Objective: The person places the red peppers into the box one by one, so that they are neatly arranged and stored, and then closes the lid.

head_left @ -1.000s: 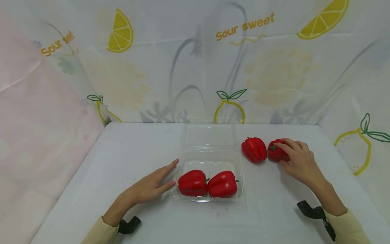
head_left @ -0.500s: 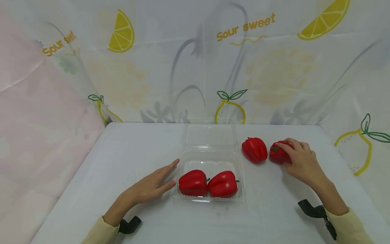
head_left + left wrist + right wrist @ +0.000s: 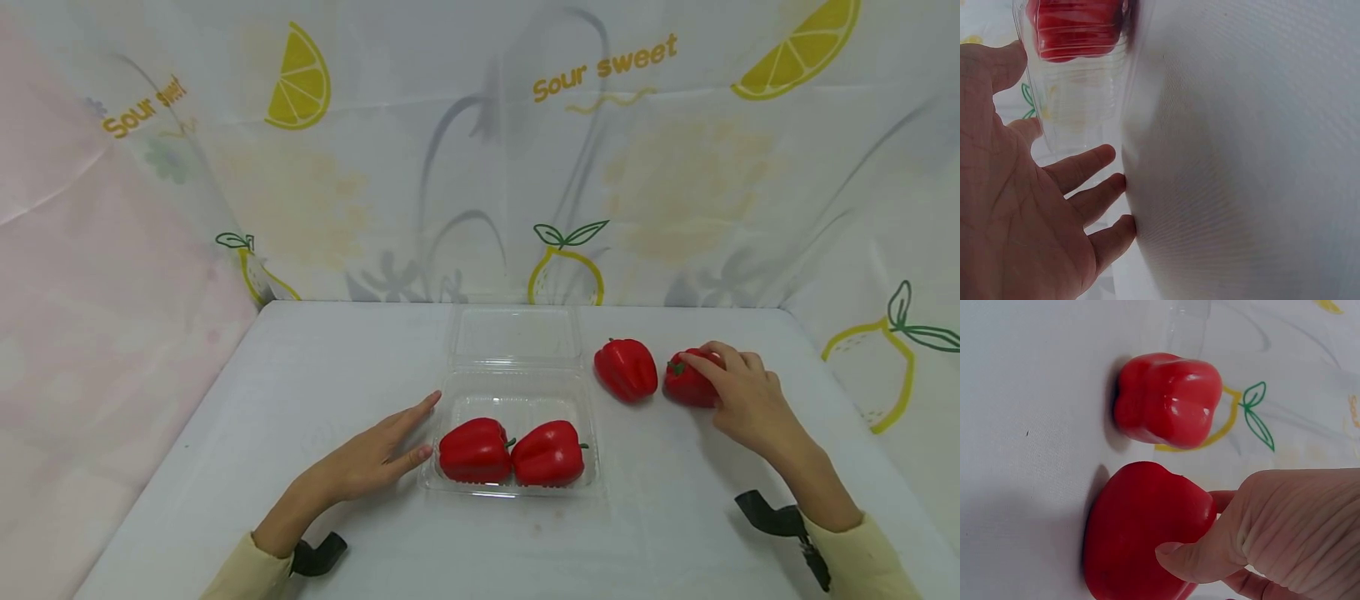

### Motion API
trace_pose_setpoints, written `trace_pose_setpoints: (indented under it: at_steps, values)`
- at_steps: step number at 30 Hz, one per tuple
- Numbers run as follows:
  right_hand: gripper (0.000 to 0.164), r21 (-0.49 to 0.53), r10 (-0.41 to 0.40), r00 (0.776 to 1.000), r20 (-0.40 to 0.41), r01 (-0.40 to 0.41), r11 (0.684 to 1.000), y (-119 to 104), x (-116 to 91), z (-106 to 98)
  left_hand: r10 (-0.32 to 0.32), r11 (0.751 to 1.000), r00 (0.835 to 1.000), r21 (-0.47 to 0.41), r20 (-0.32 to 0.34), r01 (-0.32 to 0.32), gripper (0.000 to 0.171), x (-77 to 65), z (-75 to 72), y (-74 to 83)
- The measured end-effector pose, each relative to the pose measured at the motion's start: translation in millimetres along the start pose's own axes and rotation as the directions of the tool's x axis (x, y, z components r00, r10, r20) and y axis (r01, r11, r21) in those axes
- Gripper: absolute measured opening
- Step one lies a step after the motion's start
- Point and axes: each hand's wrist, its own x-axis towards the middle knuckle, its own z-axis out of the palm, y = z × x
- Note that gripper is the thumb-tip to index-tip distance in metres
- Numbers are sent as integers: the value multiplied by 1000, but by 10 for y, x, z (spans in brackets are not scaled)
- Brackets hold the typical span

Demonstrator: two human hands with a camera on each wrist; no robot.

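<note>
My right hand grips a red bell pepper from above at the right of the table, thumb on one side and fingers over the other. In the right wrist view, the thumb presses on that pepper's side. A second red bell pepper lies just to its left. My left hand, fingers spread and straight, rests beside the clear plastic clamshell box, thumb and forefinger at its left rim. Inside the box, along its front, lie two red bell peppers, one on the left and one on the right.
The box's clear lid lies folded back, away from me. Behind the white table hangs a printed cloth with lemon drawings. Each wrist carries a black camera mount, the left one and the right one.
The right hand and the pepper under it have shifted slightly right and toward me, widening the gap to the pepper beside it. The left hand and the box stay put.
</note>
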Motion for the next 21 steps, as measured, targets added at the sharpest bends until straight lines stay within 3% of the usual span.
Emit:
trace_pose_setpoints:
  at_steps: [9, 21]
  values:
    - [70, -27, -20, 999, -50, 18, 999, 7, 2, 11, 0, 1000, 1000, 6, 2, 0, 73, 0, -3, 2]
    - [62, -56, 72, 994, -87, -77, 995, 0, -26, -2, -11, 1000, 1000, 2, 8, 11, 74, -8, -14, 32]
